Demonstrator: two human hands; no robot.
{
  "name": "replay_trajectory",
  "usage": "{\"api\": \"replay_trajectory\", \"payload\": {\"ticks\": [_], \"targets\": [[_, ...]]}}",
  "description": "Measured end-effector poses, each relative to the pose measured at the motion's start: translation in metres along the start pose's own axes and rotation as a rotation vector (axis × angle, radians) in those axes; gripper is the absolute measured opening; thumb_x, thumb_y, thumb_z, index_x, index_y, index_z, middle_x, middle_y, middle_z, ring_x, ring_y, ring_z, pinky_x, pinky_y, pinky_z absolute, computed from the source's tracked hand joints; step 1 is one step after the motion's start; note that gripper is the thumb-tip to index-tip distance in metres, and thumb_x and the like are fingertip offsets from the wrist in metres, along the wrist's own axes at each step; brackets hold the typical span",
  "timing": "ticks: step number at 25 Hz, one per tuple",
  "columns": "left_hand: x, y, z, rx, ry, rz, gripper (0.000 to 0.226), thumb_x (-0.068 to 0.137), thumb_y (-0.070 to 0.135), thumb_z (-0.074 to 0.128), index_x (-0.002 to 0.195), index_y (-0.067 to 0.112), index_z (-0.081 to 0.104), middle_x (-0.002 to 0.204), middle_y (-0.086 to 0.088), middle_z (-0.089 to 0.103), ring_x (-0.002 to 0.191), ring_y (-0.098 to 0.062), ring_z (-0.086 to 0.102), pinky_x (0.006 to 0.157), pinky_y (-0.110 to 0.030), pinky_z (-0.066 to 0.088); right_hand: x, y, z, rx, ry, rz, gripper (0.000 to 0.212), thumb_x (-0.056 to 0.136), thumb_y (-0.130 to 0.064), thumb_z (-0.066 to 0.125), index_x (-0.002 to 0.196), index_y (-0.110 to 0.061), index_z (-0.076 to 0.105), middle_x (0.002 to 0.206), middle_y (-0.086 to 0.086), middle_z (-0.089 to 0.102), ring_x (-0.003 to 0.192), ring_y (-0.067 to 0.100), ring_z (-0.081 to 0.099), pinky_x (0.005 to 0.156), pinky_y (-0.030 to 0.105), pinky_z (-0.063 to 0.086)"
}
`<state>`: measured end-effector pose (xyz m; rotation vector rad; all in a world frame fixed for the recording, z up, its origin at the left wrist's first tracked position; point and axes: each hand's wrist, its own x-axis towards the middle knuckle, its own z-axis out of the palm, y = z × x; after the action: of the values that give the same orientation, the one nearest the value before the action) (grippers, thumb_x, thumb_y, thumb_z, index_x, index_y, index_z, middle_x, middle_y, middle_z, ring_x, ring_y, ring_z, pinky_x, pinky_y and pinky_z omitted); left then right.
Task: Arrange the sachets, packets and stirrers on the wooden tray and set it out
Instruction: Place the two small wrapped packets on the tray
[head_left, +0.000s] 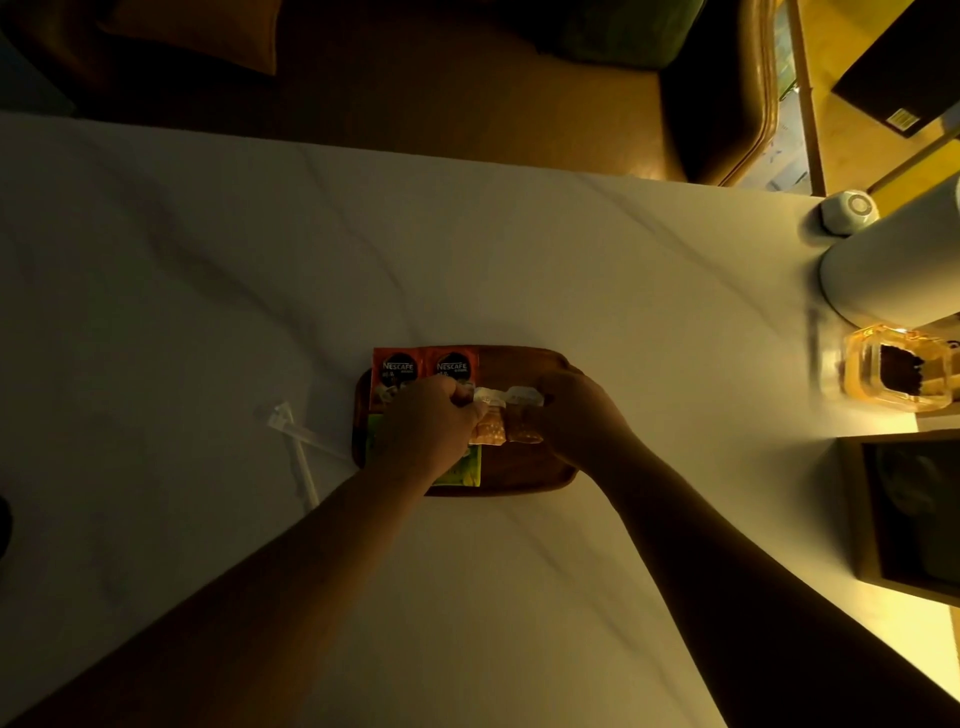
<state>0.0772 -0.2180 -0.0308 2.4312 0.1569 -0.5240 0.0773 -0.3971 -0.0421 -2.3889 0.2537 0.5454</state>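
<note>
Stirrers (304, 447): lying on the table left of the wooden tray (519, 364), risking being forgotten.
Left hand (431, 421): pinching one clear packet (488, 428) over the tray.
Right hand (576, 410): gripping its neighbour (524, 426); crowding could be overlapping the Nescafe sachets (423, 366).

- Two bare forearms reach in from the lower edge, no sleeves showing.
- Left hand (431, 421) and right hand (576, 415) wear no gloves; rings or watch seemingly none, though dim light obscures detail.

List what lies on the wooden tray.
Two red Nescafe sachets, green packets, two clear packets. The left hand and right hand cover the rest.
</note>
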Motion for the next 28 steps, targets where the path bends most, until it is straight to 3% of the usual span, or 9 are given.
{"api": "replay_trajectory", "payload": {"ticks": [5, 8, 12, 16, 18, 21, 25, 28], "targets": [[0.001, 0.000, 0.003, -0.045, -0.015, 0.006, 0.027, 0.093, 0.038, 0.062, 0.103, 0.014, 0.069, 0.070, 0.014, 0.055, 0.060, -0.003, 0.056, 0.047, -0.017, 0.035, -0.004, 0.002, -0.007, 0.131, -0.029, 0.046, 0.017, 0.087, -0.033, 0.070, 0.099, -0.022, 0.072, 0.075, -0.011, 0.065, 0.063, 0.008, 0.064, 0.051, 0.026, 0.052], [0.001, -0.004, 0.003, -0.136, -0.080, -0.007, 0.024, 0.092, 0.037, 0.064, 0.103, 0.016, 0.068, 0.077, 0.011, 0.063, 0.064, -0.005, 0.064, 0.048, -0.018, 0.046, -0.010, 0.003, -0.010, 0.243, -0.066, 0.098, 0.007, 0.088, -0.035, 0.069, 0.092, -0.029, 0.070, 0.076, -0.007, 0.070, 0.063, 0.012, 0.069, 0.049, 0.026, 0.055], [-0.003, -0.010, 0.003, -0.236, -0.113, -0.017, 0.017, 0.091, 0.036, 0.065, 0.095, 0.020, 0.069, 0.080, 0.005, 0.069, 0.067, -0.008, 0.068, 0.057, -0.028, 0.059, -0.020, 0.002, -0.008, 0.267, -0.084, 0.110, 0.008, 0.092, -0.035, 0.066, 0.088, -0.029, 0.068, 0.078, 0.000, 0.072, 0.065, 0.018, 0.071, 0.057, 0.038, 0.063], [-0.007, -0.012, 0.001, -0.235, -0.129, 0.001, 0.016, 0.092, 0.038, 0.064, 0.094, 0.022, 0.067, 0.077, 0.009, 0.067, 0.065, -0.004, 0.066, 0.050, -0.018, 0.052, -0.023, 0.005, -0.009, 0.278, -0.075, 0.145, 0.018, 0.092, -0.037, 0.066, 0.101, -0.022, 0.070, 0.085, 0.001, 0.072, 0.067, 0.018, 0.071, 0.059, 0.037, 0.063], [-0.010, -0.010, -0.001, -0.229, -0.138, 0.021, 0.011, 0.091, 0.039, 0.064, 0.084, 0.031, 0.063, 0.074, 0.009, 0.066, 0.061, -0.005, 0.065, 0.049, -0.019, 0.051, -0.024, 0.006, -0.007, 0.286, -0.079, 0.177, 0.024, 0.091, -0.038, 0.067, 0.105, -0.018, 0.071, 0.087, 0.001, 0.073, 0.071, 0.017, 0.071, 0.062, 0.036, 0.063], [-0.015, -0.010, -0.002, -0.241, -0.139, 0.027, 0.016, 0.092, 0.038, 0.063, 0.077, 0.035, 0.057, 0.074, 0.005, 0.067, 0.056, -0.006, 0.065, 0.046, -0.017, 0.050, -0.027, 0.008, -0.005, 0.281, -0.074, 0.192, 0.023, 0.090, -0.037, 0.067, 0.103, -0.019, 0.070, 0.086, 0.000, 0.073, 0.073, 0.014, 0.070, 0.061, 0.030, 0.061], [-0.020, -0.012, -0.001, -0.279, -0.169, -0.010, 0.011, 0.092, 0.038, 0.063, 0.086, 0.029, 0.063, 0.075, 0.007, 0.067, 0.056, -0.002, 0.064, 0.042, -0.011, 0.042, -0.033, 0.012, -0.004, 0.275, -0.063, 0.183, 0.013, 0.090, -0.038, 0.067, 0.092, -0.025, 0.068, 0.082, -0.002, 0.072, 0.069, 0.011, 0.069, 0.057, 0.025, 0.057], [-0.023, -0.013, 0.002, -0.317, -0.188, -0.035, 0.009, 0.092, 0.037, 0.064, 0.087, 0.029, 0.063, 0.078, 0.010, 0.067, 0.064, -0.003, 0.067, 0.046, -0.012, 0.045, -0.039, 0.013, -0.003, 0.300, -0.067, 0.181, 0.012, 0.090, -0.039, 0.067, 0.092, -0.027, 0.067, 0.081, -0.003, 0.072, 0.070, 0.010, 0.069, 0.060, 0.027, 0.058]]}}
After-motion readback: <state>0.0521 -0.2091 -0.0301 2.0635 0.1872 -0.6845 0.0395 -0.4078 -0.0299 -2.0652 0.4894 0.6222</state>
